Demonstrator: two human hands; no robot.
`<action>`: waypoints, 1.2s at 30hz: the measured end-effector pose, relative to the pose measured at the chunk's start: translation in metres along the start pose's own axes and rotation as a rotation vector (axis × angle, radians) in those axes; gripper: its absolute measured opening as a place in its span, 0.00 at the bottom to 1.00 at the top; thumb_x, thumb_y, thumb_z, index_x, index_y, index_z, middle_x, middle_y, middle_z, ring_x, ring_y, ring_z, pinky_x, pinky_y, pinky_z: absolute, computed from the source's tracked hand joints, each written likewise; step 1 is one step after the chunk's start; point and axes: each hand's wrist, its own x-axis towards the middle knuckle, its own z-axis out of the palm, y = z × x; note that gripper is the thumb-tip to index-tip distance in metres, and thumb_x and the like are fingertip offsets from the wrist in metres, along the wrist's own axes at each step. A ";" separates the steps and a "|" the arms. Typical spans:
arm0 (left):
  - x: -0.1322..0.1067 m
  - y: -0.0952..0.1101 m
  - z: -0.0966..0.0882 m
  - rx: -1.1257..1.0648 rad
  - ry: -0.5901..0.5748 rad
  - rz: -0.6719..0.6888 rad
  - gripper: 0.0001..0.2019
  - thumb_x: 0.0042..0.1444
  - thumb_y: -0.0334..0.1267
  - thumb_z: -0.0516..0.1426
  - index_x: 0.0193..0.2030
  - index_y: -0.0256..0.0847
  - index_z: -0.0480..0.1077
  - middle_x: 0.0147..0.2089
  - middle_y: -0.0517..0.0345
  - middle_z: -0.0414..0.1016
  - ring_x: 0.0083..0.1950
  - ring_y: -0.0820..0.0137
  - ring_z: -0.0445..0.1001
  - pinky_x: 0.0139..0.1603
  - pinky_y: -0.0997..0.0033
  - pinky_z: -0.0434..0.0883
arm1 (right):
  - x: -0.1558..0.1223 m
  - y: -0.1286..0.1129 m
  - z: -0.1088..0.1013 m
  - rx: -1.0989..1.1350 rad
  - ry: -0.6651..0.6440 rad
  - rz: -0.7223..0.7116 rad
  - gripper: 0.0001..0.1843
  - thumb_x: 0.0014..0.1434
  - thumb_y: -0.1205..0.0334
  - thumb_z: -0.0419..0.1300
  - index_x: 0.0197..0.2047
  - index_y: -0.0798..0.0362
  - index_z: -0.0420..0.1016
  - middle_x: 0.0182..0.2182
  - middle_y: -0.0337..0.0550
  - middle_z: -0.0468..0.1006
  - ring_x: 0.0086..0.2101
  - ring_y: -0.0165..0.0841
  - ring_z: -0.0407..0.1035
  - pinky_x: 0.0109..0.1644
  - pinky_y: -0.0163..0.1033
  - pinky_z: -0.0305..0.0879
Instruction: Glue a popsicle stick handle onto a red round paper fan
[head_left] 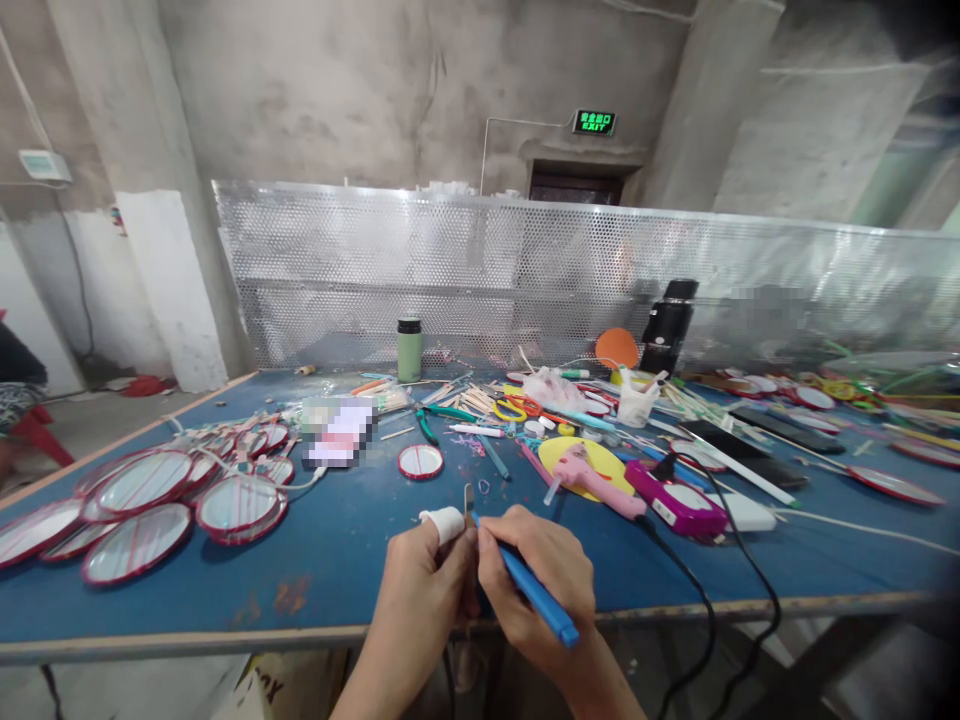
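At lower centre the left hand [421,585] is pinching a light, likely brittle stick [469,498] near its base while the right hand [541,570] is gripping a blue pen-like tool [534,592].

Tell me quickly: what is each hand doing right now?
Left hand: closed, pinching a thin stick upright.
Right hand: closed around a blue tool, its tip by the stick.
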 end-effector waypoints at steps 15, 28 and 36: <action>-0.001 0.002 0.001 0.013 -0.001 -0.005 0.19 0.61 0.52 0.54 0.27 0.40 0.66 0.17 0.65 0.64 0.18 0.74 0.64 0.19 0.78 0.60 | 0.001 0.000 0.000 -0.021 0.022 0.021 0.06 0.61 0.74 0.59 0.38 0.54 0.73 0.26 0.40 0.76 0.27 0.30 0.73 0.35 0.35 0.68; 0.000 -0.001 -0.001 0.036 -0.002 0.003 0.19 0.62 0.52 0.54 0.27 0.40 0.66 0.17 0.63 0.66 0.19 0.73 0.65 0.20 0.78 0.60 | -0.002 -0.002 -0.001 -0.064 0.043 0.029 0.05 0.62 0.72 0.59 0.38 0.52 0.74 0.26 0.39 0.78 0.28 0.30 0.74 0.37 0.36 0.70; 0.001 0.000 0.000 0.010 0.005 0.001 0.18 0.61 0.53 0.55 0.28 0.40 0.67 0.17 0.64 0.65 0.18 0.73 0.65 0.19 0.77 0.60 | 0.001 0.000 0.001 -0.043 0.034 0.021 0.06 0.62 0.72 0.59 0.38 0.53 0.73 0.26 0.39 0.78 0.27 0.30 0.74 0.35 0.36 0.70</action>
